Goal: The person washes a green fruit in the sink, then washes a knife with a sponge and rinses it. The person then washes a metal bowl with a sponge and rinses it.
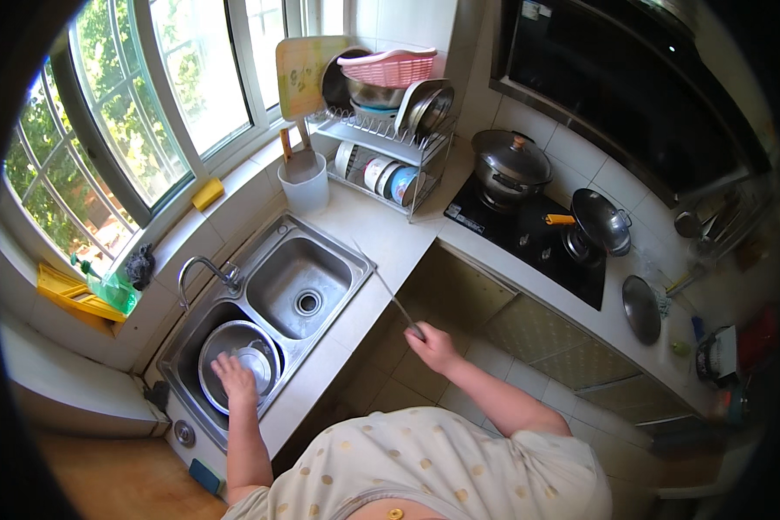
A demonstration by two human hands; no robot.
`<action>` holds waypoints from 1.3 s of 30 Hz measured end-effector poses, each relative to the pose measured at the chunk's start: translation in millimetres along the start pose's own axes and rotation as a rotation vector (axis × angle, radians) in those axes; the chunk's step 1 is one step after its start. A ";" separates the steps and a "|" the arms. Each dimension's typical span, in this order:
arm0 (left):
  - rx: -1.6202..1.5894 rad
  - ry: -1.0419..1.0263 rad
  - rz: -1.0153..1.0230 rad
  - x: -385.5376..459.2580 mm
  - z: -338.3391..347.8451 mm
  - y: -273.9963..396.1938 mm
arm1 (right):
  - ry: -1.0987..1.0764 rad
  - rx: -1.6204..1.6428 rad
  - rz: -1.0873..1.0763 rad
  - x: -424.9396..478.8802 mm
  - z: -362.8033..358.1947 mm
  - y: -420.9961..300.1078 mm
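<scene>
My left hand (235, 378), fingers spread and somewhat blurred, is over a round metal basin (216, 351) in the left bowl of the steel double sink (297, 224). Inside the basin lies a pale dish (255, 365), partly hidden by the hand. My right hand (432, 348) is closed around the dark handle of a thin, long-bladed utensil (393, 296), apparently a knife seen edge-on. Its blade points up and left, above the counter's front edge. The sink's right bowl (283, 273) holds nothing but its drain. A curved faucet (198, 263) stands behind the sink.
Behind the sink are a white utensil bucket (305, 194) and a two-level dish rack (370, 135). A lidded pot (512, 166) and a wok (598, 221) stand on the black gas hob (526, 240) at right. A green soap bottle (114, 292) is by the window.
</scene>
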State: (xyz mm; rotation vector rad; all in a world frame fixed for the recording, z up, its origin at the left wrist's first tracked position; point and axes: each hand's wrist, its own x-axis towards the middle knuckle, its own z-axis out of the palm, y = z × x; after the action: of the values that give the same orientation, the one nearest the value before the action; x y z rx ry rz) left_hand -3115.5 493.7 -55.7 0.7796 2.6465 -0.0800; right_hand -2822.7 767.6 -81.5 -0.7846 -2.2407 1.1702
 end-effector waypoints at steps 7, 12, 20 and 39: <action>0.024 0.010 0.313 -26.8 57.6 65.1 | 0.198 -0.288 0.410 -198.2 -125.4 108.5; -0.045 0.117 0.461 10.6 28.3 101.1 | 0.336 -0.287 0.514 -251.0 -158.2 117.4; -0.362 0.526 0.704 148.9 -120.7 198.7 | 0.361 -0.337 0.433 -201.2 -184.4 121.9; -0.666 0.644 0.417 532.2 -363.0 355.8 | 0.292 -0.144 0.758 -16.2 -176.3 157.9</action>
State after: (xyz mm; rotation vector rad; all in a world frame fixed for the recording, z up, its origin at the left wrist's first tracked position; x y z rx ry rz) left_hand -3461.8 1124.0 100.6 1.2127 2.6748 1.2778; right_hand -2655.5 929.7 -126.9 -1.8360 -1.8289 1.0978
